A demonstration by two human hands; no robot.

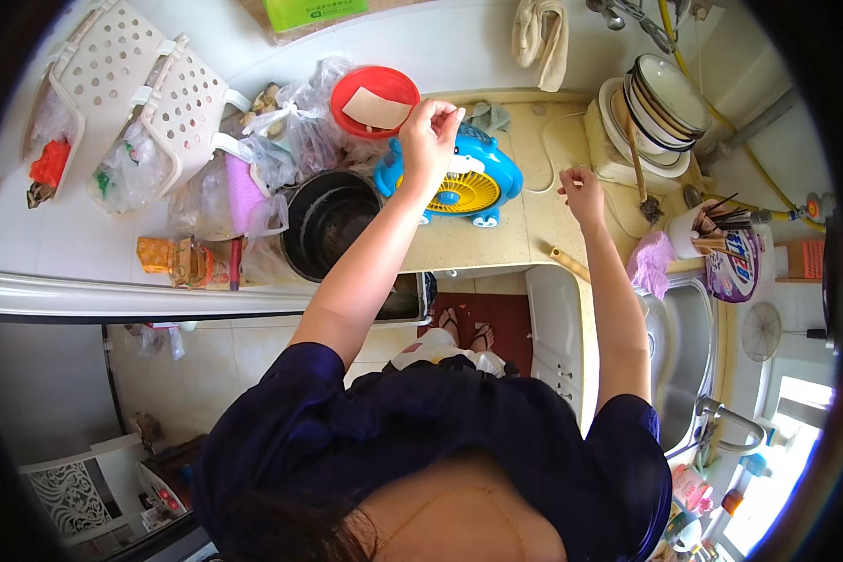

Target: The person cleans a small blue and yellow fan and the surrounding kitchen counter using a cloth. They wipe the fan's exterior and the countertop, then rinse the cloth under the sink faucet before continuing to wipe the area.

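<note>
My left hand (pixel 430 144) is raised in front of a blue and yellow animal-shaped electric fan (pixel 488 165), hiding part of its left side. Its fingers are curled in towards the thumb, and nothing shows between them. To the right, over the beige countertop (pixel 534 235), is my right hand (pixel 584 199) with bent fingers. A thin white cord (pixel 546 144) runs along the counter close by that hand; whether the fingers touch it cannot be told. Behind my left hand stands a red plastic basin (pixel 337 105) with a beige flat piece (pixel 376 109) across it.
A dark deep pot (pixel 327 225) and plastic bags (pixel 309 133) crowd the left. Stacked bowls (pixel 667 105), a chopstick holder (pixel 685 232), a purple cloth (pixel 650 263) and a steel sink (pixel 681 337) lie right. A short tan tube (pixel 569 263) rests at the counter's edge.
</note>
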